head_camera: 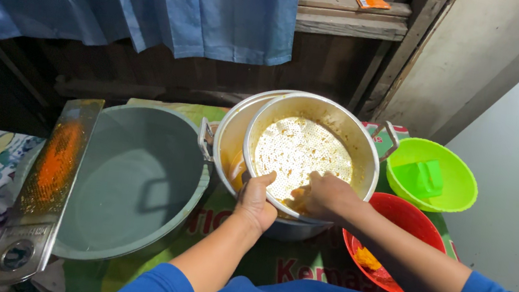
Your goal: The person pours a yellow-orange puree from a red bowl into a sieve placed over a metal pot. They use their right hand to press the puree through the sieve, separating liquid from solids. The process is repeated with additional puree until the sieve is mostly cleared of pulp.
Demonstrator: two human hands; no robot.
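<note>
- Left hand's point(257, 200) grip is closed over the near rim of the perforated metal strainer point(311, 154), thumb inside and fingers curled beneath, tipping the strainer toward the person.
- Right hand point(326, 197) is inside the strainer at its near edge, fingers bunched down on orange pulp point(295, 203). Whether it pinches the pulp or only presses on it cannot be told.
- Strainer sits tilted in the mouth of a metal pot point(232, 139), near the middle of the scene, and orange liquid shows in the gap at the pot's left side.
- Judging from this, the step in hand looks like working the pulp against the holes. To do it well, the left hand's hold on the rim should stay firm so the strainer does not slide off the pot's edge.
- Pressing should go onto the perforated floor rather than up the smooth wall, so the juice falls into the pot.
- Tilt is best kept modest, since a steeper angle could spill pulp over the near rim.
- Left of the pot stands a large grey bucket point(129, 183), with a long metal grater point(51, 180) stained orange lying across its left edge.
- Right of the pot a red bowl point(396, 212) with orange scraps sits near, and a green bowl point(459, 184) holding a green block sits farther off.
</note>
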